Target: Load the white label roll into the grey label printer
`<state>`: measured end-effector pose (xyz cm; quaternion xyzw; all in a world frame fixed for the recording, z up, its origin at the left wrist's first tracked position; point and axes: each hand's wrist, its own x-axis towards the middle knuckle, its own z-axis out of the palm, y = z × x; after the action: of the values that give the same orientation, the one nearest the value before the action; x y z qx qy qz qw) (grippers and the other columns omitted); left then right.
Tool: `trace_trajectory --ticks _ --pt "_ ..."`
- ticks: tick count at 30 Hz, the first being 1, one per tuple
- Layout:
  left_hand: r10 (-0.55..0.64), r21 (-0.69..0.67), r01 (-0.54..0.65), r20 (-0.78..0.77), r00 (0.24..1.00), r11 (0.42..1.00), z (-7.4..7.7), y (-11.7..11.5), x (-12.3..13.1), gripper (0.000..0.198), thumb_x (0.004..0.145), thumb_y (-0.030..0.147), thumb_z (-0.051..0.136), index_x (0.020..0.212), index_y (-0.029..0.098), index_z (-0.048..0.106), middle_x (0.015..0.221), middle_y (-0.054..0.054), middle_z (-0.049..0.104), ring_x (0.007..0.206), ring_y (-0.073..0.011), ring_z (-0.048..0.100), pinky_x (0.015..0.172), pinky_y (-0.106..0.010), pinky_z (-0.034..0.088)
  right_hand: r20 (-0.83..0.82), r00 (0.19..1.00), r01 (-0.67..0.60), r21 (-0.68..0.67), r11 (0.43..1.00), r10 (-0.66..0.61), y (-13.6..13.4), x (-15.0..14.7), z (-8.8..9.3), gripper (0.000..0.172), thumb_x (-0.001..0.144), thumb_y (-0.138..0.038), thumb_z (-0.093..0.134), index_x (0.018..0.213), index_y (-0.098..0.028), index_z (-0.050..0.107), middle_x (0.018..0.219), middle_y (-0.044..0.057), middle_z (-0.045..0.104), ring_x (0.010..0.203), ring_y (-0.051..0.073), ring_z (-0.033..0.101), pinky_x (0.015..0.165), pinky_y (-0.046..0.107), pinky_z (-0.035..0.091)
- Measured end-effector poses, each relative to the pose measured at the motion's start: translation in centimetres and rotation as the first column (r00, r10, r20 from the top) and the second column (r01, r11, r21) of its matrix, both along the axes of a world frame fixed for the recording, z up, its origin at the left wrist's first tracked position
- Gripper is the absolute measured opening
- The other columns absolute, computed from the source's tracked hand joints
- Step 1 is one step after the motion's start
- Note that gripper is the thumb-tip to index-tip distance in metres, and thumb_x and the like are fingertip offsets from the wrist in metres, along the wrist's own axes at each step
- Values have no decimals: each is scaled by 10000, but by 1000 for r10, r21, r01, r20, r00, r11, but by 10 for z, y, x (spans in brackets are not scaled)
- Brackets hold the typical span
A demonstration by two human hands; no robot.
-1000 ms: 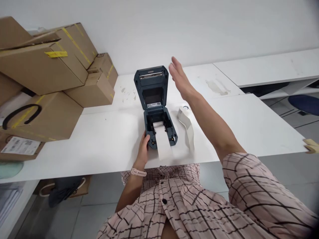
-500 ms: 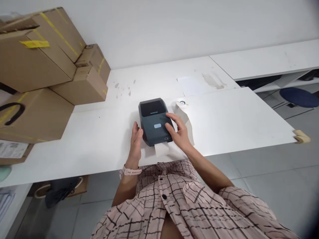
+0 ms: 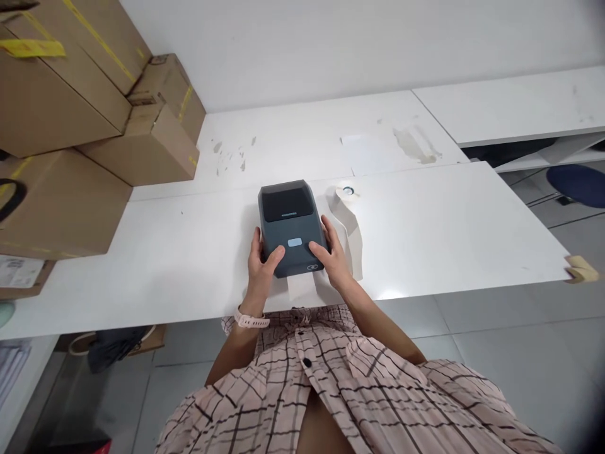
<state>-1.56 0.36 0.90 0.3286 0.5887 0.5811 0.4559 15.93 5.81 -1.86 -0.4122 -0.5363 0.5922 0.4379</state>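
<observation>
A dark grey-blue label printer (image 3: 292, 228) with a black window and a pale button sits on the white table (image 3: 435, 221) in front of me. My left hand (image 3: 263, 265) grips its left side, thumb on the top cover and fingers down the side. On the right side my right hand (image 3: 331, 255) grips it the same way, its thumb near the button. A strip of white label paper (image 3: 302, 289) sticks out from the printer's near edge. Right of the printer stands a label roll (image 3: 348, 191), with a loose paper strip (image 3: 353, 243) curling toward me.
Cardboard boxes (image 3: 142, 142) with yellow tape are stacked at the left. A white sheet (image 3: 366, 154) and peeled patches lie toward the wall. The table's right front corner has a beige guard (image 3: 581, 269); a blue stool (image 3: 576, 185) stands beyond.
My left hand has closed in on the printer's side, its thumb now over the top. My right hand has shifted from the cover to the right side. The view has moved slightly.
</observation>
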Motion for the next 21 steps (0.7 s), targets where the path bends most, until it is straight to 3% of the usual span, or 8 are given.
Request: trace_trajectory --ticks 3,5,8,10,12,14,17,21 --pt "11 -20 -11 -35 999 1000 -7 -16 4 904 855 565 747 1617 301 338 1679 -88 397 1501 -324 440 1136 -392 477 3 999 33 26 999 -33 0 -1 1 951 870 -634 693 1639 -266 271 1686 141 368 1538 326 410 1227 503 440" --pt "92 -79 -101 -106 990 992 -15 -39 9 760 870 600 713 1519 298 460 1578 -98 509 1402 -289 529 1042 -358 513 30 999 34 49 998 -36 0 0 1 894 884 -614 682 1625 -282 309 1668 140 399 1514 331 445 1201 510 468" --pt "182 -152 -220 -231 956 964 -23 -73 18 420 892 648 647 969 236 672 941 -58 684 894 -203 650 770 -313 517 39 999 33 58 998 -36 2 -1 -1 839 903 -600 661 1614 -300 332 1653 135 419 1482 329 486 1162 503 508" --pt "-8 -206 -25 -158 987 978 -20 -82 24 461 889 652 639 729 221 602 690 -7 568 646 -146 544 626 -290 452 24 999 42 69 997 -44 2 -3 -5 835 907 -606 651 1612 -296 329 1652 131 421 1483 318 485 1178 495 494" --pt "-187 -247 180 -3 982 952 -13 -78 27 469 833 637 702 674 213 583 618 11 535 548 -118 475 536 -275 381 43 998 41 105 994 -46 2 -4 -8 814 931 -604 616 1612 -277 313 1645 137 429 1486 306 482 1196 496 475" --pt "-244 -267 265 108 964 927 -5 -69 27 464 762 612 769 649 204 578 593 19 538 498 -96 435 487 -261 312 131 986 73 192 979 -99 0 -3 -4 753 966 -579 575 1599 -264 317 1633 148 439 1483 306 482 1196 519 468" --pt "-262 -266 292 144 954 919 0 -59 25 465 720 581 808 620 188 581 575 23 542 471 -71 408 477 -245 274 301 907 125 475 871 -294 -5 3 13 572 1007 -499 556 1517 -277 425 1558 133 529 1506 319 433 1228 571 402" --pt "-315 -249 331 102 944 910 -8 -63 18 472 744 611 790 648 180 625 611 4 588 519 -91 487 508 -241 337 481 836 -202 716 668 -263 -13 7 39 389 1038 -374 524 1423 -318 516 1241 64 758 1469 308 482 1272 580 279"
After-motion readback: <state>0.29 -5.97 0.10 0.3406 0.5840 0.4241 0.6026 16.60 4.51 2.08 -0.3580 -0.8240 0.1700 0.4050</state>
